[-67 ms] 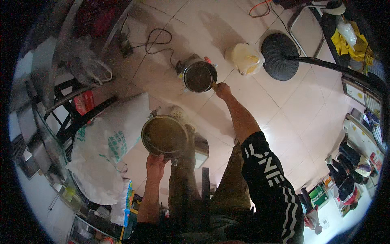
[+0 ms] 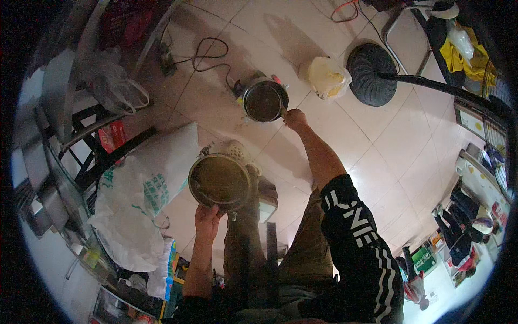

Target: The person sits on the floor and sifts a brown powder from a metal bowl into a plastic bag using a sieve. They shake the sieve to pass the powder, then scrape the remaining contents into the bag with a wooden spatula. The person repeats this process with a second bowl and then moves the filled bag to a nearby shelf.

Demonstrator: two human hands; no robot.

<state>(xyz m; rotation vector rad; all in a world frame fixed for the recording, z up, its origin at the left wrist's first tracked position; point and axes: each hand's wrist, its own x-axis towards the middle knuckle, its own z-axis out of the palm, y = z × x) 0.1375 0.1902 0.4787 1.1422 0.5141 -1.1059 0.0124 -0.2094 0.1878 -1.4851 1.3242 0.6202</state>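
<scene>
My left hand (image 2: 206, 220) grips the lower rim of a wide round metal-rimmed pot (image 2: 218, 181), held over my left leg. Its inside looks brownish; whether that is liquid or the bare bottom I cannot tell. Farther off and to the right, my right hand (image 2: 294, 120) is closed round the short handle of a small saucepan (image 2: 264, 101) with a shiny rim and a dark inside. The saucepan is above a small appliance (image 2: 245, 85) on the floor, mostly hidden under it; whether they touch is unclear.
A pale plastic bag (image 2: 326, 78) and a round black ribbed stand base (image 2: 372, 74) lie on the tiles beyond my right hand. A dark cord (image 2: 208, 67) loops at the far left. A big white sack (image 2: 135, 210) stands left. Several people are at far right.
</scene>
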